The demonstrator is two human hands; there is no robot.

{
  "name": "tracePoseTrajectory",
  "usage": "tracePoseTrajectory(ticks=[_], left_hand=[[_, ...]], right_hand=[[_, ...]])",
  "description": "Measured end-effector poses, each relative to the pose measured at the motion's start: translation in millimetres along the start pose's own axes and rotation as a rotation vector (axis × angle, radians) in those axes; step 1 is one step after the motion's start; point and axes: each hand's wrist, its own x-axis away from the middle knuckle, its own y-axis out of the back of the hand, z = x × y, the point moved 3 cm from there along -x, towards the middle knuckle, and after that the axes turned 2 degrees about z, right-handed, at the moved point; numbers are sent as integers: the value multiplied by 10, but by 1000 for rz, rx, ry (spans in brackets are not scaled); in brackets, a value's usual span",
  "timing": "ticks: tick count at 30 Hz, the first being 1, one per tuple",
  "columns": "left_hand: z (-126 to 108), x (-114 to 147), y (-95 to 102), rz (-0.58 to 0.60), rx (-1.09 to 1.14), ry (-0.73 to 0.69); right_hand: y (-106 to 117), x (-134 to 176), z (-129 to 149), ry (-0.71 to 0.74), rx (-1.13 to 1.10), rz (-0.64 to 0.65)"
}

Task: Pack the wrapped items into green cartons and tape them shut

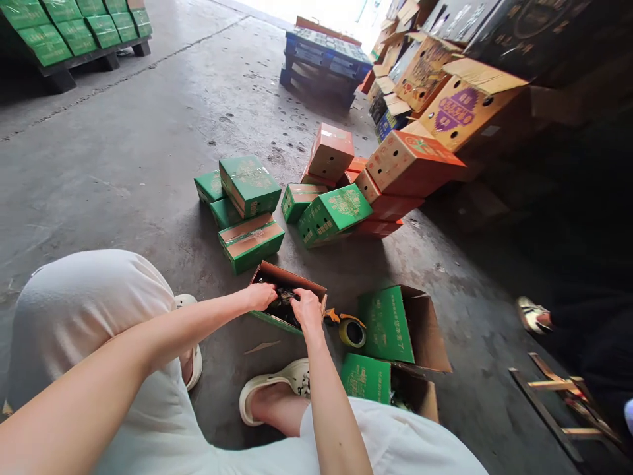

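Note:
An open green cardboard box with brown inner walls stands on the floor in front of my feet. Dark, shiny contents fill it, too small and shadowed to name. My left hand reaches over its left side, fingers curled in among the contents. From the near right, my right hand dips in too, its fingers bent against the same dark stuff. The fingertips of both hands are partly hidden. Beside the box's right end lies an orange tape dispenser with a roll of tape.
Two open green boxes stand to the right. Closed green boxes and orange boxes are stacked ahead. Blue pallets stand behind, and a loaded pallet far left. A person's shoe and wooden frame are at right.

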Motion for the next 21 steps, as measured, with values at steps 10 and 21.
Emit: tracePoseTrajectory(ticks=[10, 21], left_hand=[[42, 93, 169, 110, -89, 113], [50, 10, -67, 86, -70, 119]], right_hand=[[-257, -116, 50, -92, 87, 29], [-254, 24, -20, -76, 47, 73]])
